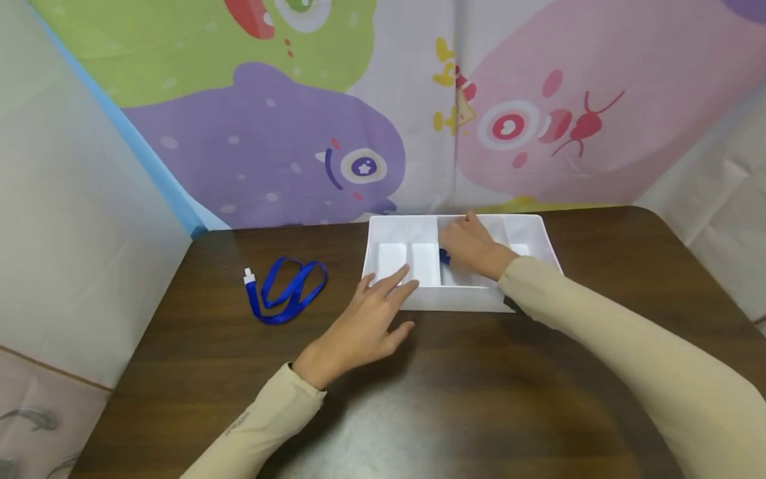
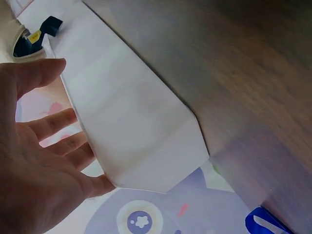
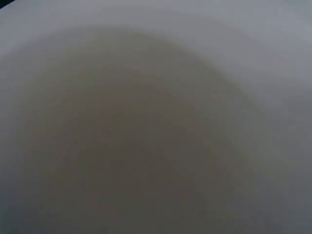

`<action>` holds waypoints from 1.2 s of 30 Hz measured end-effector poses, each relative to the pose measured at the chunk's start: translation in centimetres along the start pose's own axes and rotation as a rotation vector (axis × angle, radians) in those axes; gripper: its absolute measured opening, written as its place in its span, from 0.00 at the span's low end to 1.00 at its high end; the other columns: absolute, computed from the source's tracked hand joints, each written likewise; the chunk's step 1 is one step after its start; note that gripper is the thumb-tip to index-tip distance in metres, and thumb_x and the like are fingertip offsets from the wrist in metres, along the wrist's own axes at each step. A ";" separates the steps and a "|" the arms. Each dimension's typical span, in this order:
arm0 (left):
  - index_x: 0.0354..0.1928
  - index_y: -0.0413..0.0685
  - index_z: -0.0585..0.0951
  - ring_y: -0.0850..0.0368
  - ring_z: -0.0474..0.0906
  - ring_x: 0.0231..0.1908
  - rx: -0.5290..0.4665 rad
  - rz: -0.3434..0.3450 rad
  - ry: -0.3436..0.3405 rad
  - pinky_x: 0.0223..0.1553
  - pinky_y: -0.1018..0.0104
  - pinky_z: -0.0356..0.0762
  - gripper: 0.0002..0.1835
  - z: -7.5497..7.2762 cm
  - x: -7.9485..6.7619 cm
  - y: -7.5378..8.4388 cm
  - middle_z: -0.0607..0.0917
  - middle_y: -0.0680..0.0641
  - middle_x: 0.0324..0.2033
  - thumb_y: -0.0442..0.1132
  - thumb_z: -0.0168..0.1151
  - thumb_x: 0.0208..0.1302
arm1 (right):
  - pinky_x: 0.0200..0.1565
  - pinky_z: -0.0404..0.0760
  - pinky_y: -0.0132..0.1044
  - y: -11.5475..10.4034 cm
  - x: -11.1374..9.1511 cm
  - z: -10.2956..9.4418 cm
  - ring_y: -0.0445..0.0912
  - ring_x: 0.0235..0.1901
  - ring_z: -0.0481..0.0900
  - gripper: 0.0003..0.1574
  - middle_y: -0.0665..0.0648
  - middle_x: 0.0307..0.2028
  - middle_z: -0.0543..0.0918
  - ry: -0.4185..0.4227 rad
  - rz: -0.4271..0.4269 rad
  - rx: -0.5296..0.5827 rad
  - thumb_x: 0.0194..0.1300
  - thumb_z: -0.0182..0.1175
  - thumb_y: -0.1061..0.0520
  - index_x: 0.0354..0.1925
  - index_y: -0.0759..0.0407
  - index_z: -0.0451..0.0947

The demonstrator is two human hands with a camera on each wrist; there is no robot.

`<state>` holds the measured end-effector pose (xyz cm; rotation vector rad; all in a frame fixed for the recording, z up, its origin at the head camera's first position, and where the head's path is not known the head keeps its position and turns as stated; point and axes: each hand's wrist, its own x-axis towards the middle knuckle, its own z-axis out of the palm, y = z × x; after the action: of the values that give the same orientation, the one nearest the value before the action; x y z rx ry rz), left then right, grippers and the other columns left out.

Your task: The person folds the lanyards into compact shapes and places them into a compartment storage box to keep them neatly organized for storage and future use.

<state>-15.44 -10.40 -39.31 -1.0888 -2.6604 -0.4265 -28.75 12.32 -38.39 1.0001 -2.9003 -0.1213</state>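
Note:
A white divided box (image 1: 457, 299) stands near the table's back edge. My right hand (image 1: 473, 246) reaches into one of its right-of-middle compartments, fingers bent downward and their tips hidden. A small piece of something dark blue (image 1: 445, 257) shows beside those fingers; whether they grip it is unclear. My left hand (image 1: 362, 329) is at the box's front left, fingers spread over the near rim. In the left wrist view, fingers of the left hand (image 2: 44, 156) touch the edge of the box (image 2: 131, 107). The right wrist view is only a pale blur.
A blue lanyard (image 1: 293, 293) with a white clip (image 1: 248, 275) lies looped on the dark wooden table (image 1: 467, 406), left of the box. Behind the table hangs a cloth backdrop (image 1: 269, 146) with cartoon animals. Pale cloth walls (image 1: 66, 199) stand at both sides.

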 end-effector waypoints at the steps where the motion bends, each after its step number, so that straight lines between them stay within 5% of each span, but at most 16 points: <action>1: 0.66 0.40 0.73 0.46 0.69 0.66 0.003 0.001 0.001 0.64 0.34 0.60 0.32 0.0 0.0 0.0 0.68 0.37 0.69 0.44 0.68 0.62 | 0.44 0.69 0.52 0.0 0.0 0.0 0.57 0.33 0.81 0.06 0.60 0.29 0.84 -0.007 -0.006 -0.001 0.52 0.67 0.66 0.27 0.58 0.79; 9: 0.66 0.41 0.72 0.46 0.72 0.64 0.024 -0.004 -0.005 0.64 0.35 0.60 0.32 0.3 -0.1 0.1 0.67 0.37 0.70 0.45 0.67 0.63 | 0.46 0.75 0.52 -0.1 -1.1 -2.2 0.55 0.35 0.80 0.14 0.57 0.28 0.84 -0.073 -0.013 0.102 0.50 0.76 0.57 0.30 0.60 0.81; 16: 0.67 0.41 0.72 0.47 0.71 0.65 0.044 -0.002 0.005 0.64 0.36 0.61 0.32 0.3 -0.1 0.1 0.68 0.37 0.70 0.44 0.67 0.62 | 0.52 0.79 0.52 0.0 -3.6 -4.9 0.57 0.45 0.82 0.15 0.63 0.43 0.86 -0.099 0.064 0.290 0.61 0.70 0.59 0.45 0.66 0.86; 21: 0.66 0.40 0.72 0.47 0.70 0.65 0.065 0.007 0.011 0.64 0.36 0.62 0.32 0.4 -0.2 0.0 0.68 0.37 0.70 0.45 0.67 0.62 | 0.55 0.78 0.54 -1.4 -6.5 -6.1 0.59 0.50 0.82 0.17 0.65 0.46 0.86 -0.009 0.072 0.374 0.63 0.68 0.59 0.48 0.67 0.85; 27: 0.66 0.39 0.72 0.46 0.69 0.66 0.012 0.011 0.011 0.65 0.39 0.63 0.32 -0.2 0.1 -0.4 0.68 0.37 0.69 0.44 0.67 0.63 | 0.52 0.80 0.52 -4.2 -9.6 -4.8 0.57 0.45 0.83 0.17 0.63 0.42 0.86 0.219 -0.047 0.373 0.62 0.70 0.60 0.47 0.69 0.83; 32: 0.63 0.38 0.74 0.44 0.68 0.66 -0.148 -0.078 0.070 0.66 0.49 0.67 0.26 -2.5 -0.4 -3.0 0.72 0.38 0.66 0.40 0.66 0.66 | 0.49 0.80 0.52 -5.2 -10.8 -3.1 0.56 0.44 0.82 0.17 0.62 0.43 0.86 0.226 -0.064 0.397 0.62 0.69 0.61 0.49 0.66 0.83; 36: 0.56 0.37 0.79 0.41 0.76 0.57 -0.063 -0.233 0.108 0.58 0.48 0.75 0.19 -4.2 -1.5 -6.3 0.81 0.37 0.55 0.37 0.64 0.67 | 0.49 0.81 0.52 -5.2 -11.2 -2.9 0.55 0.45 0.83 0.16 0.62 0.45 0.86 0.196 -0.043 0.398 0.63 0.67 0.63 0.50 0.65 0.83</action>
<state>-18.45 -17.14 -37.00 -0.7505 -2.7020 -0.5980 -16.49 14.96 -36.50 1.0546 -2.7769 0.5409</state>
